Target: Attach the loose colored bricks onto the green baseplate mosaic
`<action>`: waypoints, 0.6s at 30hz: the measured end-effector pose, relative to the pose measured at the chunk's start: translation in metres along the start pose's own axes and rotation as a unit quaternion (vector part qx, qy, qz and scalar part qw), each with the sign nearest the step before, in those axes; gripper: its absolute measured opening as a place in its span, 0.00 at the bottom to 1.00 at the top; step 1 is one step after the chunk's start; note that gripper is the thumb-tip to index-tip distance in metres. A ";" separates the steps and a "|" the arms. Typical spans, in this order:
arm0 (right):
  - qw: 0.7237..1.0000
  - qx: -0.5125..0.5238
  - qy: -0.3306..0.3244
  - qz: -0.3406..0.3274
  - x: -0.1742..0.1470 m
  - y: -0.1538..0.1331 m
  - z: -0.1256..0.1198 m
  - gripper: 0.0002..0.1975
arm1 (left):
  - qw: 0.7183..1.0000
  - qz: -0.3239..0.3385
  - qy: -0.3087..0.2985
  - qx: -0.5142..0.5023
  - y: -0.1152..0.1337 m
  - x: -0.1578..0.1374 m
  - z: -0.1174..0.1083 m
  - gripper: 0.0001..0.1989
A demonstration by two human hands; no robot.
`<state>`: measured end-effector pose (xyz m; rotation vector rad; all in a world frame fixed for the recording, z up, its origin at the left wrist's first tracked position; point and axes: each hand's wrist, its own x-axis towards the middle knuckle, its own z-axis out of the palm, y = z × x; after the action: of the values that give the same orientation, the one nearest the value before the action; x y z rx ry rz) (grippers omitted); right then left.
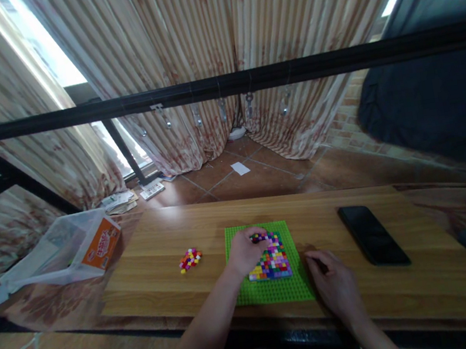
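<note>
A green studded baseplate [275, 294] lies on the wooden table, with a block of many-coloured small bricks [274, 263] built on its middle. My left hand [246, 251] reaches over the upper left of this block, its thumb and fingers pinched together on the bricks. Whatever is between those fingertips is hidden or too small to name. Just off the baseplate's right edge, my right hand [335, 282] rests on the table with its fingers curled in; their inside is dark and hidden. A small pile of loose coloured bricks [190, 259] sits left of the baseplate.
On the right of the table [154, 235] lies a black phone [372, 234]. A clear plastic bin [67, 250] with an orange label stands beyond the left edge. A black metal rail [218, 86] crosses in front of the curtains [190, 26]. Papers [240, 168] lie on the tiled floor.
</note>
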<state>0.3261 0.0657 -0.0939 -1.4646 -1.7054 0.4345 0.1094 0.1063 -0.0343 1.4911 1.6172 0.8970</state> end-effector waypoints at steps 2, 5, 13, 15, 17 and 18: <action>1.000 -0.005 0.002 0.001 0.000 0.000 0.000 0.16 | 1.000 -0.014 -0.016 -0.003 0.000 0.002 -0.001 0.11; 1.000 -0.010 0.002 0.003 0.000 0.000 0.000 0.16 | 1.000 -0.020 -0.020 -0.004 0.002 0.005 -0.002 0.12; 1.000 -0.013 -0.003 0.007 -0.001 0.001 0.001 0.15 | 0.999 -0.041 -0.001 0.000 0.006 0.006 0.002 0.10; 1.000 -0.010 -0.002 0.007 -0.001 0.001 0.001 0.16 | 0.999 -0.038 0.010 0.005 0.004 0.005 0.004 0.10; 1.000 -0.003 -0.002 0.009 -0.001 0.002 0.001 0.16 | 0.999 -0.027 0.017 0.014 0.003 0.003 0.006 0.10; 1.000 0.000 -0.002 0.010 -0.001 0.003 0.002 0.16 | 1.000 -0.013 0.021 0.013 0.002 0.002 0.006 0.10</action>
<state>0.3267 0.0661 -0.0971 -1.4829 -1.6959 0.4483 0.1152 0.1084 -0.0355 1.4758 1.6807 0.9011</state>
